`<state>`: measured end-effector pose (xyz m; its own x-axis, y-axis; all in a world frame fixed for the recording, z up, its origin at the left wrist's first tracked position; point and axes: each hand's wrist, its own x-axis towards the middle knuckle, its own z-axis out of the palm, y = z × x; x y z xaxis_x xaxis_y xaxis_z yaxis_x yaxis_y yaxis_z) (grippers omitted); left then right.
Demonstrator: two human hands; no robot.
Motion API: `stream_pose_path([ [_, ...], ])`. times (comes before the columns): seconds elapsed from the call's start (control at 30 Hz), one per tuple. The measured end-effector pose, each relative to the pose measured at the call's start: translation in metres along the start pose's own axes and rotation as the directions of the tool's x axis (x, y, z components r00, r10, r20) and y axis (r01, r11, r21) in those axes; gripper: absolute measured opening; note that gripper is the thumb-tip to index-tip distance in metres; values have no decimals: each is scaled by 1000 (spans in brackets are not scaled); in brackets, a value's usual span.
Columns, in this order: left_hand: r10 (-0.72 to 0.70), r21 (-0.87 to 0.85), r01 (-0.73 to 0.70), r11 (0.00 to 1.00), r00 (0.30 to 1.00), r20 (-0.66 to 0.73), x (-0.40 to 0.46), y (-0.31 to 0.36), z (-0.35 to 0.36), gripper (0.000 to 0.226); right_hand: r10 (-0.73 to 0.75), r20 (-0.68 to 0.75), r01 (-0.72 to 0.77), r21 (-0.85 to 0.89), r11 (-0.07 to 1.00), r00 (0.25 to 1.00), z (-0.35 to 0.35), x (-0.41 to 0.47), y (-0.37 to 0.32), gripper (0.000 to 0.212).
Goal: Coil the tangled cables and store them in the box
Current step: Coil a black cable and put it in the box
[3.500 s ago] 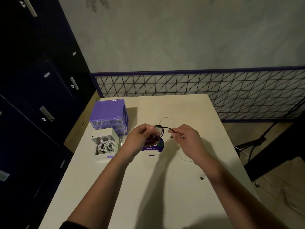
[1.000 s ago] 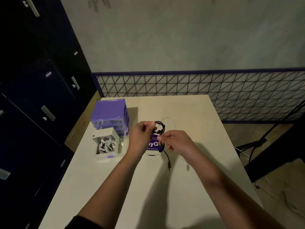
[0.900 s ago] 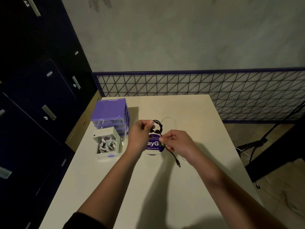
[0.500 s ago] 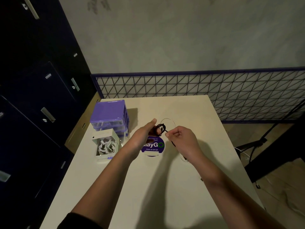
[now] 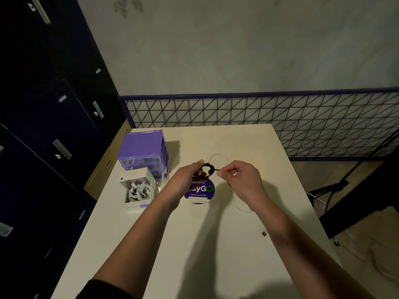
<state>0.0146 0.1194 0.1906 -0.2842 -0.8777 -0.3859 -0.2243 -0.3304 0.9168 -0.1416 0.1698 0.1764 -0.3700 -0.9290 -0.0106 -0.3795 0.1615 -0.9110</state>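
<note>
Two hands work above the middle of the cream rectangular table (image 5: 194,255). Left of them stands a purple plastic drawer unit (image 5: 143,147), with the small open white box (image 5: 138,190) of coiled white cables just nearer. Left hand (image 5: 183,180) grips the small black cable coil (image 5: 207,169) — right hand (image 5: 239,178) pinches its free tail. Wrapping should probably stay snug, each turn laid against the last, the left grip firm — otherwise loops spring loose.
</note>
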Motion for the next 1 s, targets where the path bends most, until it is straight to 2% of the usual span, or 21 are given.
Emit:
stream_pose_path([
  [0.17, 99, 261, -97, 960, 995, 4, 1, 1, -3, 44, -21, 2, 21, 6, 1000, 1000, 6, -3, 2, 6],
  [0.33, 128, 315, -132, 940, 991, 34, 1, 0, 0, 28, -59, 10, 59, -39, 998, 998, 7, -5, 0, 4],
  [0.4, 143, 292, -147, 945, 989, 37, 1, -2, 0, 26, -72, -15, 70, -129, 989, 997, 4, -4, -1, 7],
  [0.5, 126, 157, -132, 979, 991, 50, 1, -4, -1, 26, -83, -42, 70, -249, 966, 996, -3, -4, -3, 16],
  [0.6, 41, -21, -40, 999, 996, 80, -3, -3, -2, 23, -97, -27, 87, -253, 964, 995, -7, -3, -1, 13],
  [0.7, -47, -131, 62, 989, 992, 119, -4, -4, -3, 26, -130, -22, 119, -269, 956, 991, -7, -4, 1, 9],
  [0.83, -128, -124, 148, 981, 979, 158, -4, -7, -4, 37, -227, -44, 202, -318, 926, 973, -2, -10, 0, 8],
  [1.0, -105, -94, 123, 988, 978, 180, -6, -8, -6, 35, -244, -68, 211, -316, 925, 967, -2, -11, 1, 9],
])
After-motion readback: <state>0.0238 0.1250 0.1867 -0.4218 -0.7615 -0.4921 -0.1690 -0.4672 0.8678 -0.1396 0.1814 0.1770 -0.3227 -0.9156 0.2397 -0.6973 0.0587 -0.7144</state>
